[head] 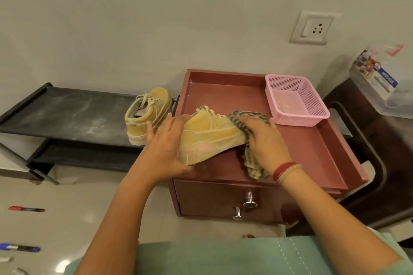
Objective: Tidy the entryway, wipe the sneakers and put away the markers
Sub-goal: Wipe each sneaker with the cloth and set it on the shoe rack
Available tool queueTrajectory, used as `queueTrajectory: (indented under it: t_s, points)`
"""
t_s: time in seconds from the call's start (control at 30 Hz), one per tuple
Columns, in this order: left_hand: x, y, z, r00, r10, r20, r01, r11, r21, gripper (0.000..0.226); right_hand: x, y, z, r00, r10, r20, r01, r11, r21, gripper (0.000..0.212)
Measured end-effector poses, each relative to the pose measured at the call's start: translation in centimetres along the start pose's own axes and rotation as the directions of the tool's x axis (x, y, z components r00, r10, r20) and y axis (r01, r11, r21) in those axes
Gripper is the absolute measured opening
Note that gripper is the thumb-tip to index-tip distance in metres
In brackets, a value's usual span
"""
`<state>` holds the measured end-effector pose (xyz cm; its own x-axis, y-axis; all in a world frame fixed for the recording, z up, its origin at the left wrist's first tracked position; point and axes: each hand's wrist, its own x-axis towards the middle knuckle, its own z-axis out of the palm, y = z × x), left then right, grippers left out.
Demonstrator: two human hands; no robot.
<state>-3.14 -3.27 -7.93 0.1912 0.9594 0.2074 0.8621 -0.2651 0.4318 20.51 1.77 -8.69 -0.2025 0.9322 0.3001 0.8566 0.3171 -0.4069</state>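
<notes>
A dusty yellow sneaker (207, 134) lies on its side on top of the maroon drawer cabinet (312, 140). My left hand (164, 149) grips its heel end. My right hand (263, 138) presses a striped cloth (250, 118) against the toe, and the cloth's tail hangs below my wrist. The second yellow sneaker (147, 116) stands upright on the right end of the black shoe rack (67, 114). A red marker (25, 209) and a blue marker (20, 248) lie on the tiled floor at the lower left.
An empty pink plastic basket (295, 100) sits at the cabinet top's back right corner. A dark chair (368, 163) with a clear storage box (380, 80) stands to the right. A wall socket (311, 27) is above. More small items lie at the floor's bottom left edge.
</notes>
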Motion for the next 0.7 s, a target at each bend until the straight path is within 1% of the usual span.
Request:
queueTrajectory:
  t_s: [0.03, 0.07, 0.13, 0.17, 0.2, 0.23, 0.27, 0.3, 0.33, 0.4, 0.43, 0.47, 0.5, 0.57, 0.6, 0.63, 0.7]
  points:
    - [0.0, 0.1, 0.1, 1.000, 0.005, 0.002, -0.005, 1.000, 0.002, 0.105, -0.3, -0.4, 0.1, 1.000, -0.020, 0.015, 0.020, 0.999, 0.050, 0.046]
    - [0.0, 0.1, 0.1, 1.000, 0.006, 0.005, -0.006, 1.000, 0.017, 0.106, -1.0, -1.0, 0.6, 0.995, -0.085, 0.046, 0.081, 0.993, 0.083, 0.049]
    - [-0.1, -0.1, 0.1, 1.000, 0.003, 0.008, -0.003, 0.999, 0.050, 0.106, -2.6, -1.7, 1.3, 0.976, -0.191, 0.108, 0.183, 0.980, 0.078, 0.054]
    - [-0.1, -0.2, 0.1, 1.000, -0.003, 0.012, 0.003, 0.999, 0.046, 0.106, -2.6, -1.4, 1.1, 0.975, -0.201, 0.096, 0.197, 0.979, 0.043, 0.055]
    - [-0.1, -0.1, 0.0, 1.000, -0.015, 0.016, 0.014, 1.000, 0.024, 0.106, -1.9, -0.6, 0.9, 0.985, -0.156, 0.072, 0.156, 0.988, 0.000, 0.055]
    - [0.0, 0.1, -0.1, 1.000, -0.025, 0.017, 0.025, 1.000, -0.002, 0.107, -1.0, 0.2, 0.4, 0.996, -0.084, 0.041, 0.085, 0.996, -0.029, 0.053]
    - [0.1, 0.2, -0.1, 0.999, -0.030, 0.017, 0.030, 0.999, -0.017, 0.107, -0.4, 0.8, 0.1, 1.000, -0.009, 0.016, 0.009, 0.999, -0.045, 0.050]
    - [0.1, 0.4, -0.1, 1.000, -0.025, 0.015, 0.025, 1.000, -0.011, 0.107, -0.2, 0.8, -0.1, 0.999, 0.043, 0.004, -0.043, 0.999, -0.024, 0.046]
    - [0.2, 0.4, 0.0, 1.000, -0.014, 0.013, 0.014, 1.000, 0.009, 0.107, -0.6, 0.3, -0.2, 0.999, 0.040, 0.015, -0.041, 0.998, 0.041, 0.043]
    - [0.1, 0.1, 0.1, 1.000, -0.005, 0.009, 0.005, 0.999, 0.047, 0.106, -2.4, -1.2, 0.5, 0.991, -0.096, 0.090, 0.079, 0.982, 0.172, 0.040]
    - [0.0, -0.1, 0.1, 1.000, -0.009, 0.010, 0.008, 0.999, 0.052, 0.106, -3.3, -1.7, 0.6, 0.979, -0.160, 0.124, 0.133, 0.970, 0.201, 0.040]
    - [0.0, -0.2, 0.2, 1.000, -0.014, 0.012, 0.013, 0.999, 0.048, 0.105, -3.2, -1.5, 0.3, 0.976, -0.180, 0.122, 0.155, 0.969, 0.191, 0.041]
    - [0.0, -0.2, 0.1, 1.000, -0.018, 0.014, 0.017, 0.999, 0.039, 0.105, -2.4, -0.7, 0.0, 0.986, -0.131, 0.100, 0.115, 0.982, 0.152, 0.042]
    - [0.1, 0.0, 0.0, 1.000, -0.013, 0.015, 0.013, 1.000, 0.027, 0.105, -0.6, 1.0, -0.9, 0.997, 0.053, 0.061, -0.060, 0.992, 0.115, 0.042]
    - [0.1, 0.1, 0.1, 1.000, -0.003, 0.012, 0.003, 1.000, 0.031, 0.106, -0.3, 1.1, -1.0, 0.995, 0.086, 0.051, -0.092, 0.987, 0.134, 0.042]
    - [0.1, 0.1, 0.1, 1.000, 0.005, 0.009, -0.006, 0.999, 0.038, 0.106, -0.5, 0.4, -1.0, 0.997, 0.057, 0.050, -0.066, 0.982, 0.180, 0.042]
    - [0.1, 0.1, 0.1, 1.000, 0.005, 0.009, -0.005, 0.999, 0.042, 0.106, -2.2, -1.7, 0.1, 0.989, -0.107, 0.104, 0.075, 0.959, 0.273, 0.043]
